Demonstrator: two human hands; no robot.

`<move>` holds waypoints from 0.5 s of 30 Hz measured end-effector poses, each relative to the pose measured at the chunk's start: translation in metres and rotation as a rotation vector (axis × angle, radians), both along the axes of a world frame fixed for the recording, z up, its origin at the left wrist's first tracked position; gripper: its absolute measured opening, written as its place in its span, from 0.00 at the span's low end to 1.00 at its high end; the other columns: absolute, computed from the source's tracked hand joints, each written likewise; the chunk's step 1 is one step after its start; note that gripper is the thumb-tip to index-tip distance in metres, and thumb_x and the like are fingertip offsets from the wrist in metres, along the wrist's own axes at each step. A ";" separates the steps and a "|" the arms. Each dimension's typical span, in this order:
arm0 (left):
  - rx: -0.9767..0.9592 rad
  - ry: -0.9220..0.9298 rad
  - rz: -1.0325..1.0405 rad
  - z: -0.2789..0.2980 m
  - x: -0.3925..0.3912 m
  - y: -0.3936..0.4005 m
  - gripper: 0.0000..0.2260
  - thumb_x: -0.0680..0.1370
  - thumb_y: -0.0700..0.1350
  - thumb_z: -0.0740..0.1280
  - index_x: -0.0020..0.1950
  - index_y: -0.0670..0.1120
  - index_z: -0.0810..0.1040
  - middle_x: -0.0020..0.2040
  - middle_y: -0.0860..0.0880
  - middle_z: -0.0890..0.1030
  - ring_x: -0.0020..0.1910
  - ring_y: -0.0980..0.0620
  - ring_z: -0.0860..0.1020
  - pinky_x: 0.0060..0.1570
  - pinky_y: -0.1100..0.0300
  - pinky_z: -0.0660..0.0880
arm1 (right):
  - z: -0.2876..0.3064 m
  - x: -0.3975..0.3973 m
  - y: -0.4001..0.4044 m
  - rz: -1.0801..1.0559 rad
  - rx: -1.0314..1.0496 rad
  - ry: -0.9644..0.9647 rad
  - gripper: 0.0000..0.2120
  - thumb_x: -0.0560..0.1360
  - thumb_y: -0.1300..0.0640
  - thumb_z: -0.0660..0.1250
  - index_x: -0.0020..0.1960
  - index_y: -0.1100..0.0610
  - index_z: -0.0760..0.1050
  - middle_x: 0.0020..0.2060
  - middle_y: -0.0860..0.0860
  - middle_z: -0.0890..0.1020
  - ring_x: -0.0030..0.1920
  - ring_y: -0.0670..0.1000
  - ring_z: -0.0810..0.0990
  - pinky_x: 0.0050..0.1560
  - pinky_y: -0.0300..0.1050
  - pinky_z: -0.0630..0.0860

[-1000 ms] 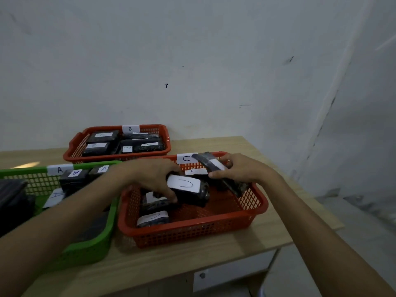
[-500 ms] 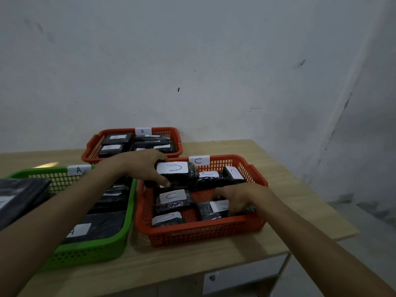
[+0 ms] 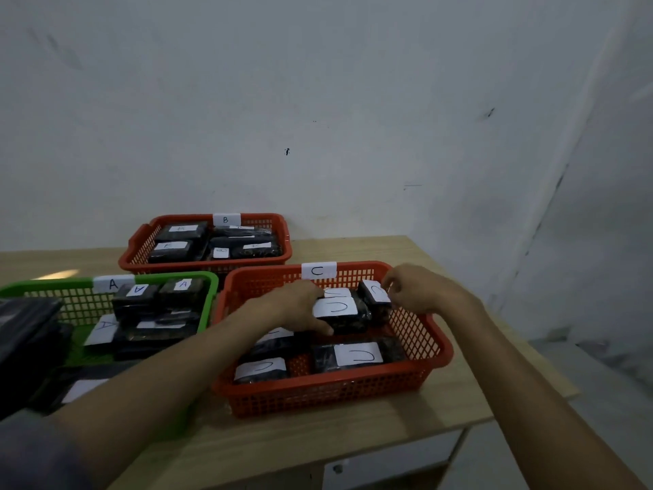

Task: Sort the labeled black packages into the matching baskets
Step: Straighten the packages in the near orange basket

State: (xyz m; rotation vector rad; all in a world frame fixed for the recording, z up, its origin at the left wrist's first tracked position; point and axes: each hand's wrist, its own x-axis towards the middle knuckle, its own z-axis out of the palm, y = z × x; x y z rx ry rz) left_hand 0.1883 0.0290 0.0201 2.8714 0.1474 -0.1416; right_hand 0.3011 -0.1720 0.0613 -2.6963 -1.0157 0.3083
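Note:
The red basket labelled C (image 3: 431, 334) stands at the front right and holds several black packages with white C labels. My left hand (image 3: 296, 309) grips one C package (image 3: 341, 314) in the basket's middle, thumb under its near edge. My right hand (image 3: 420, 290) pinches the far corner of a smaller C package (image 3: 375, 298) at the basket's back right. Two more C packages (image 3: 357, 355) lie along the front. The green basket labelled A (image 3: 208, 295) sits to the left with A packages, and the red basket labelled B (image 3: 134, 256) stands behind with B packages.
A dark stack of packages (image 3: 28, 334) lies at the far left over the green basket. The wooden table (image 3: 470, 394) ends close to the right of the C basket and at the front. A white wall rises directly behind the baskets.
My left hand lowered its C package into the middle of the C basket. My right hand left the front package and rose to the small package at the back right.

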 end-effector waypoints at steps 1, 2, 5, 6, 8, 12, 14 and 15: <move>0.007 0.000 -0.001 -0.004 0.006 -0.005 0.26 0.72 0.58 0.73 0.64 0.47 0.75 0.59 0.50 0.77 0.57 0.49 0.75 0.59 0.51 0.75 | 0.002 0.001 0.000 -0.018 0.039 -0.026 0.19 0.77 0.65 0.64 0.67 0.55 0.75 0.61 0.56 0.80 0.59 0.56 0.79 0.57 0.50 0.77; 0.008 -0.005 0.001 -0.008 0.011 -0.009 0.25 0.72 0.59 0.73 0.64 0.47 0.75 0.59 0.49 0.77 0.56 0.49 0.75 0.58 0.50 0.75 | 0.002 0.000 0.001 -0.010 0.048 -0.031 0.18 0.77 0.65 0.64 0.66 0.56 0.76 0.61 0.56 0.80 0.58 0.56 0.79 0.56 0.50 0.77; 0.064 -0.030 0.011 -0.019 0.019 -0.015 0.26 0.71 0.60 0.73 0.63 0.48 0.75 0.58 0.49 0.77 0.56 0.49 0.75 0.56 0.49 0.75 | -0.008 -0.006 0.006 0.064 0.008 0.014 0.14 0.77 0.58 0.69 0.63 0.55 0.78 0.60 0.53 0.80 0.57 0.53 0.78 0.54 0.48 0.76; 0.084 -0.033 0.011 -0.021 0.020 -0.015 0.27 0.71 0.60 0.73 0.64 0.48 0.74 0.59 0.49 0.77 0.56 0.49 0.75 0.56 0.49 0.75 | -0.013 -0.007 0.008 0.085 -0.001 0.025 0.13 0.77 0.57 0.70 0.61 0.55 0.78 0.59 0.52 0.80 0.55 0.52 0.79 0.52 0.46 0.76; 0.076 -0.037 0.026 -0.025 0.021 -0.012 0.28 0.70 0.61 0.74 0.64 0.48 0.74 0.59 0.49 0.78 0.57 0.49 0.75 0.57 0.49 0.75 | -0.025 -0.007 0.012 0.105 0.004 0.035 0.12 0.77 0.56 0.70 0.60 0.54 0.79 0.55 0.51 0.82 0.52 0.51 0.80 0.52 0.46 0.78; 0.069 -0.025 0.020 -0.025 0.020 -0.008 0.27 0.71 0.59 0.74 0.64 0.48 0.74 0.59 0.50 0.77 0.57 0.49 0.75 0.58 0.49 0.75 | -0.046 -0.007 0.019 0.109 -0.001 -0.023 0.13 0.76 0.54 0.71 0.60 0.53 0.76 0.51 0.50 0.80 0.50 0.50 0.79 0.53 0.50 0.79; 0.022 -0.030 0.001 -0.017 0.015 -0.006 0.24 0.72 0.58 0.73 0.63 0.49 0.74 0.58 0.51 0.76 0.54 0.51 0.75 0.56 0.51 0.76 | -0.053 -0.005 0.020 0.103 -0.006 -0.051 0.14 0.75 0.52 0.72 0.59 0.52 0.76 0.51 0.50 0.79 0.50 0.50 0.79 0.53 0.50 0.79; -0.009 -0.042 -0.006 -0.010 0.010 -0.003 0.22 0.72 0.58 0.73 0.60 0.49 0.75 0.55 0.51 0.77 0.52 0.52 0.76 0.54 0.53 0.77 | -0.056 -0.004 0.020 0.099 -0.008 -0.071 0.14 0.75 0.52 0.72 0.59 0.51 0.75 0.51 0.49 0.79 0.49 0.50 0.79 0.52 0.51 0.80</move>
